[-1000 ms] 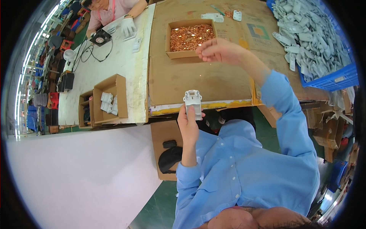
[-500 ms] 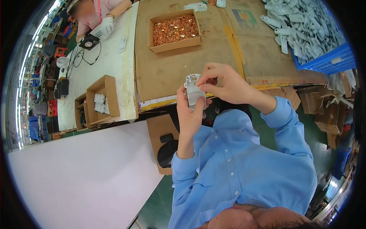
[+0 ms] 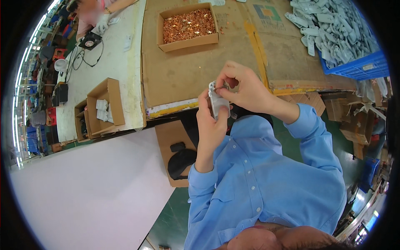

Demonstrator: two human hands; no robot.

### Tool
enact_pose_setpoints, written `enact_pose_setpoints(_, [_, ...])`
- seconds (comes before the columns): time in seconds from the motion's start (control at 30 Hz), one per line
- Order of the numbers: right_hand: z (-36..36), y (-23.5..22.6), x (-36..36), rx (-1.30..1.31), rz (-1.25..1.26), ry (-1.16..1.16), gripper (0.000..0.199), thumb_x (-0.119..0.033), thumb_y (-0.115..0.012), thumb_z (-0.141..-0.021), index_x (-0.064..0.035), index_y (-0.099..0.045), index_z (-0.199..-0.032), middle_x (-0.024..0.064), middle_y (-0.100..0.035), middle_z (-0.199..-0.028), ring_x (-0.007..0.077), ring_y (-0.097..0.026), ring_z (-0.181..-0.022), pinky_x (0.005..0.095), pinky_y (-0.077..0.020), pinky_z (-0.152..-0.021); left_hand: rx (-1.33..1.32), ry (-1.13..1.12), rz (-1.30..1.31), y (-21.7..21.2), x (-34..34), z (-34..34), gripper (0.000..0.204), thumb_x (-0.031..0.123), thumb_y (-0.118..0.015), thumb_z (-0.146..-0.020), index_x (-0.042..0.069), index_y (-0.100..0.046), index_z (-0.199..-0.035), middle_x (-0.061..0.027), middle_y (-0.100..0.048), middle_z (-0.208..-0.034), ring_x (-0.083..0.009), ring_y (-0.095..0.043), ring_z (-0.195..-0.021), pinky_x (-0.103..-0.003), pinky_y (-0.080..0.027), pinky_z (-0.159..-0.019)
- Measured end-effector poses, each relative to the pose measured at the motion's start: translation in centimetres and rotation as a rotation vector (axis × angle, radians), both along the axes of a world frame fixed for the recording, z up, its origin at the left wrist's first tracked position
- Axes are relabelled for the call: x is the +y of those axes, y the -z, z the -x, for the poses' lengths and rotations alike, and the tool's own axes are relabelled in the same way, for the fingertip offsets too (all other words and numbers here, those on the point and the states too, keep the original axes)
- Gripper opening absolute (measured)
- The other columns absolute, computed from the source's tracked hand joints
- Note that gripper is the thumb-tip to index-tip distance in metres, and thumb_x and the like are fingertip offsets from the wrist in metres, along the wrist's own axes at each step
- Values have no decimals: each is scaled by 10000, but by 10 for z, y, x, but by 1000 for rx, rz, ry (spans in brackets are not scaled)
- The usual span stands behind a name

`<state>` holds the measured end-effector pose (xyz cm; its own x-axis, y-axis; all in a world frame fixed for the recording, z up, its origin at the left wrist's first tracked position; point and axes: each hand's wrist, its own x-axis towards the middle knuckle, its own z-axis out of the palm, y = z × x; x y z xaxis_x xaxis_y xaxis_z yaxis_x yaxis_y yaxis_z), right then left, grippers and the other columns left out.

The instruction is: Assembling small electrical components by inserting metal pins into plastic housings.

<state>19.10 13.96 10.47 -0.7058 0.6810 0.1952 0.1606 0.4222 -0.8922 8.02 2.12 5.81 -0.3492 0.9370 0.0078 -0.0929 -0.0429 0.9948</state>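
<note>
My left hand (image 3: 211, 131) grips a pale grey plastic casing (image 3: 219, 105) by its sides, thumb across the lower face. The casing is tilted, held up just off the bench's front edge. At its upper end my right hand (image 3: 246, 88) is closed in a pinch, fingertips against the frame there. Something tiny and dark shows by those fingertips, too small to name. Beyond my hands, an open cardboard box (image 3: 189, 44) holds many small copper-coloured metal pieces (image 3: 189, 27).
A blue crate (image 3: 354, 70) at the far right overflows with similar grey casings (image 3: 333, 35). Cardboard (image 3: 175, 79) covers the bench. On the left table stand a carton (image 3: 114, 98) with white parts and a small black device (image 3: 90, 41). A co-worker's gloved hand (image 3: 101, 27) is behind.
The casing has turned to a steeper slant in my left hand. My right fingertips have shifted onto its upper end. The whole view has moved slightly; the co-worker's hand has changed position.
</note>
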Motion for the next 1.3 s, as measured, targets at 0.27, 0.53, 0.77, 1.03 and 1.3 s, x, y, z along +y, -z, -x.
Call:
enact_pose_setpoints(0.27, [2, -5, 5, -67, 4, -1, 219, -77, -709, -787, -41, -548, -932, 13, -521, -811, 108, -488, -714, 260, -420, -626, -247, -65, -55, -7, 5, -3, 323, 161, -479, -974, 0, -469, -1255, -89, -642, -961, -109, -622, -780, -247, -518, -658])
enact_pose_setpoints(0.53, [1, 4, -4, -58, -49, 22, 202, -118, -681, -795, -13, -560, -919, 115, -585, -781, 232, -599, -688, 345, -483, -601, -120, -124, 67, -4, 9, -3, 241, 190, -472, -1005, 0, -538, -1139, -63, -656, -807, -104, -634, -622, -221, -505, -552])
enact_pose_setpoints(0.77, [1, 8, -2, -58, 34, 32, 180, -121, -675, -790, -11, -556, -868, 115, -582, -741, 245, -596, -660, 355, -480, -592, 30, -202, 78, -5, 12, -8, 216, 178, -486, -1004, 4, -597, -1068, -44, -651, -799, -80, -610, -617, -221, -495, -549])
enact_pose_setpoints(1.03, [-2, 2, -3, -158, 36, 27, 185, -124, -682, -777, -20, -535, -822, 113, -571, -705, 251, -583, -648, 365, -453, -566, 127, -196, 48, 1, 9, -9, 214, 176, -503, -992, 8, -605, -1076, -39, -654, -796, -78, -599, -613, -223, -486, -541])
enact_pose_setpoints(1.3, [-6, -3, 1, -146, 52, -20, 182, -107, -670, -761, -13, -531, -831, 124, -586, -742, 283, -591, -682, 384, -464, -606, 36, -162, 74, 0, 9, -13, 227, 196, -531, -979, 17, -605, -1097, -33, -647, -780, -64, -585, -605, -208, -460, -530])
